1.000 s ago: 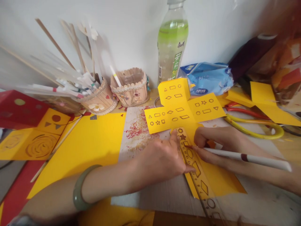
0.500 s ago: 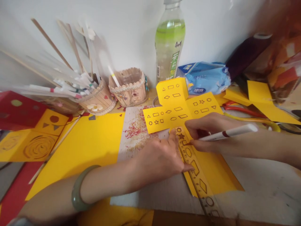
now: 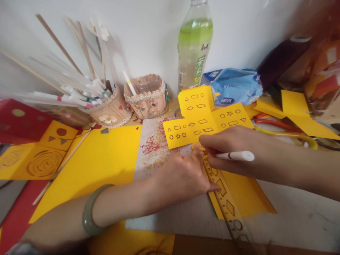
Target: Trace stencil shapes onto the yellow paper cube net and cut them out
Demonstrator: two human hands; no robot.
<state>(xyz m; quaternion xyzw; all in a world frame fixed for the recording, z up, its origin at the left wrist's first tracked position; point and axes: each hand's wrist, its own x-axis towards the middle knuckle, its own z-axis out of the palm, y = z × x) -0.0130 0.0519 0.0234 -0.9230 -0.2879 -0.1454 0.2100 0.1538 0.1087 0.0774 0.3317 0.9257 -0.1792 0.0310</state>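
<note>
Left hand: forefinger and thumb of the left hand are spread and pressed onto the ruler; nothing is seen grasped in it.
Right hand: the white pen is pinched in the right hand; its tip is hidden by the fingers.
Stencil ruler: the ruler is laid just right of the left hand, its far end partly covered by the right fingertips.
Long axis: it is slanted from between both hands' fingertips toward the wearer and rightward, below the right wrist.
Nearer hand: the ruler is plainly touched by the left; whether it is also touched by the right cannot be told.
Yellow card: the cross-shaped card, marked with small outlines, is spread beyond both hands and under the ruler.
</note>
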